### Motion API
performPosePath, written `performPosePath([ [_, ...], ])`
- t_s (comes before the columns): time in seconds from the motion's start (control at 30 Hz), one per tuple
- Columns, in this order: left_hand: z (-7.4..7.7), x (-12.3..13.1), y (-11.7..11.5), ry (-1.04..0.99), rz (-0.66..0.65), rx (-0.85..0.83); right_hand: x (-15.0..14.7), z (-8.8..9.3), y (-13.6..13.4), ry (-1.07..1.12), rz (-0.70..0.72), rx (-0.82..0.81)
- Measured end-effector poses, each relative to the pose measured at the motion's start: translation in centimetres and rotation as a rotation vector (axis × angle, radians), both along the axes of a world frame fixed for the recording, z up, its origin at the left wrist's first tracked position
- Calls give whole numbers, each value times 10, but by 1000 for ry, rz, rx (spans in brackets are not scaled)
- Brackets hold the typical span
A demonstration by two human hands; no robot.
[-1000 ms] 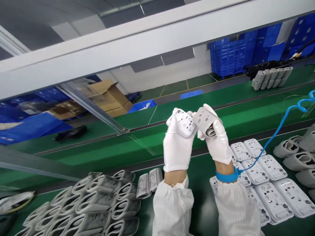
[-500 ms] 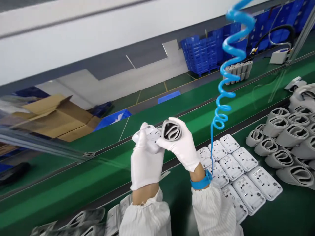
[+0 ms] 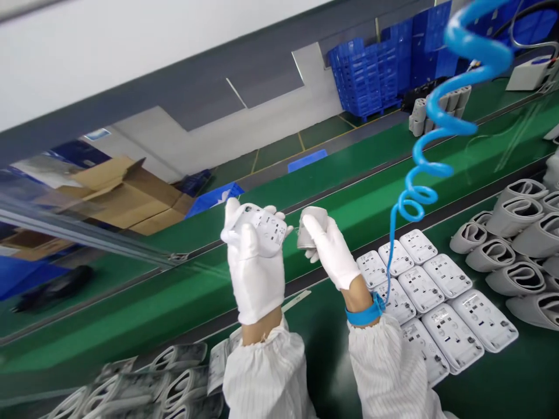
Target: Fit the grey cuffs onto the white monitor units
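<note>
My left hand [image 3: 253, 267], in a white glove, grips a white plastic device [image 3: 262, 228] with its labelled underside facing me. My right hand [image 3: 329, 247], also gloved, is closed round a rolled grey cuff [image 3: 308, 230], held just right of the device with a small gap between them. Both are raised above the green bench. A blue wrist strap [image 3: 364, 314] sits on my right wrist, and its blue coiled cord [image 3: 430, 151] rises to the upper right.
Several white devices [image 3: 437, 297] lie face down in rows at the right. Rolled grey cuffs [image 3: 515, 250] pile at the far right; bagged cuffs [image 3: 161, 384] lie at the lower left. A green conveyor belt [image 3: 174, 279] runs behind, with cardboard boxes [image 3: 122, 195] and blue crates [image 3: 371, 75] beyond.
The view has swung right and down. My hands have drawn slightly apart: the cuff, pressed against the device half a second ago, is now held clear of it.
</note>
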State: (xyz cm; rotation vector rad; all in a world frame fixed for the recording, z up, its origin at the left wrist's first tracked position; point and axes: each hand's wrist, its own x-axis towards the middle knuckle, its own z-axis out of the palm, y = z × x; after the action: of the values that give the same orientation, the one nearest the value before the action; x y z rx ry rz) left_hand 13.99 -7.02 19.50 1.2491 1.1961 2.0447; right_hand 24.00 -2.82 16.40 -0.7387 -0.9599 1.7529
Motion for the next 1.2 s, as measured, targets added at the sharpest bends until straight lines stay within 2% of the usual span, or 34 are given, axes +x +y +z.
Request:
performPosePath([
  [0.1,-2,0,2,-42,-3,25,0,1,-4,24,28,23],
  [0.27,-9,-8,2,84,-69,15,5,17,-17,25,7,157],
  [0.43,-10,-14,-2,79,-78,8,1,25,-25,-10,19,278],
  [0.6,-6,-13,-8,26,-91,120,-6,24,-28,-79,-97,537],
  [0.73,-3,-16,-13,94,-48,200,-1,25,-27,-153,-166,721],
  [0.93,1,-24,-22,136,-84,257,2,23,-25,-272,-182,838],
  [1.1,2,-23,-28,209,-99,300,1,28,-34,-365,-316,968],
  [1.2,2,-25,-31,222,-98,303,2,32,-40,-411,-347,1024],
])
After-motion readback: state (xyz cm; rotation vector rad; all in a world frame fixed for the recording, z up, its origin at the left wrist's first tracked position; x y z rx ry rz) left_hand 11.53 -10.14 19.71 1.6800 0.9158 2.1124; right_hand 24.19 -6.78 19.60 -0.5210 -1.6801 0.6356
